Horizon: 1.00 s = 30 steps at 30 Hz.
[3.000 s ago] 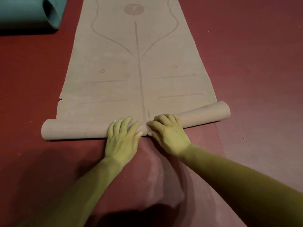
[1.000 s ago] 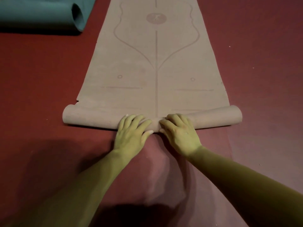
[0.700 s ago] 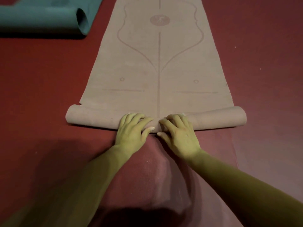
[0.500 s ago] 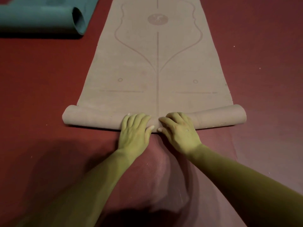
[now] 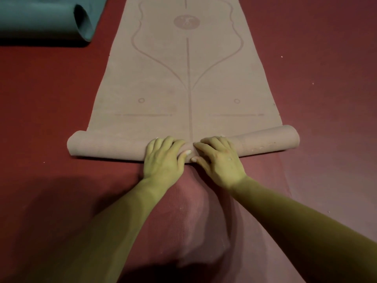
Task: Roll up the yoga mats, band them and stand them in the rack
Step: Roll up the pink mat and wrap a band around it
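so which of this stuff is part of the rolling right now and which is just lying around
In the job: tan mat, part rolled at the near end; left hand and right hand, both pressing on the roll.
Just lying about: teal mat, already rolled, far left; red mat lying under the tan one.

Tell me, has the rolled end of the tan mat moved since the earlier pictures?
Yes. The roll has advanced along the flat mat, away from the person and closer to its printed lines.
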Motion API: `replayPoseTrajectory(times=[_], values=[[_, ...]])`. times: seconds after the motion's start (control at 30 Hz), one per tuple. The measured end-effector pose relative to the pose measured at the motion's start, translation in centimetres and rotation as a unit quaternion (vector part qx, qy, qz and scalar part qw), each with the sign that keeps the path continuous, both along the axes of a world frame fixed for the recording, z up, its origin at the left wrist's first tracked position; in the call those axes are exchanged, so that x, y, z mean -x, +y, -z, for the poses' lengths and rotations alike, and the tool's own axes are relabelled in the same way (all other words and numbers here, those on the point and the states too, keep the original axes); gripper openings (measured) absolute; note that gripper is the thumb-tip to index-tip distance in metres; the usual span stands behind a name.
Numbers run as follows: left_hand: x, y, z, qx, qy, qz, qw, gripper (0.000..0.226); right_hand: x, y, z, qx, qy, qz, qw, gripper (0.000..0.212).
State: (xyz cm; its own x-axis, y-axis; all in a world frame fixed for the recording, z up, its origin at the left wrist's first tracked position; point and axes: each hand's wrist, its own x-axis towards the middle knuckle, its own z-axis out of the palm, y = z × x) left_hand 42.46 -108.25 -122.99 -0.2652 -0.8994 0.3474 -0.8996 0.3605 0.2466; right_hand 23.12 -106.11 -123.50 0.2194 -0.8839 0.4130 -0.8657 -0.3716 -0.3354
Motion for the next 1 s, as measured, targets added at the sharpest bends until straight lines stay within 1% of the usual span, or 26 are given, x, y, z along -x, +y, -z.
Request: replayPoseTrajectory(times=[0.2, 0.3, 0.47, 0.6, 0.7, 0.8, 0.9, 1.0], values=[[-1.1, 0.8, 1.3, 0.042, -0.012, 0.034, 0.998, 0.04, 0.1, -0.1, 0.0, -0.015, 0.013, -0.003, 1.0, 0.041], [-1.1, 0.0, 1.3, 0.061, 0.002, 0.043, 0.997, 0.037, 0.2, -0.8, -0.6, -0.018, 0.022, 0.0, 1.0, 0.042], [-0.7, -1.4, 0.6, 0.035, 0.006, 0.03, 0.999, 0.036, -0.1, -0.6, -0.6, -0.004, 0.025, 0.005, 1.0, 0.048], [-0.6, -2.2, -0.3, 0.002, 0.005, 0.034, 0.999, 0.038, -0.4, -1.0, -0.6, -0.009, 0.037, 0.006, 0.999, 0.04], [-1.1, -1.9, -0.3, 0.009, -0.027, 0.046, 0.999, 0.046, -0.6, -1.9, -1.7, -0.055, 0.036, 0.016, 0.998, 0.042], [-1.6, -1.7, 0.1, 0.037, -0.019, 0.041, 0.998, 0.041, -1.2, -2.4, -2.5, -0.096, 0.037, 0.037, 0.994, 0.044], [-1.6, -2.4, -0.4, 0.017, -0.024, 0.04, 0.999, 0.039, -2.2, -2.2, -3.4, -0.144, 0.041, 0.065, 0.987, 0.046], [-1.7, -2.9, -1.1, -0.008, -0.021, 0.042, 0.999, 0.037, -3.2, -1.8, -5.3, -0.218, 0.031, 0.091, 0.971, 0.049]])
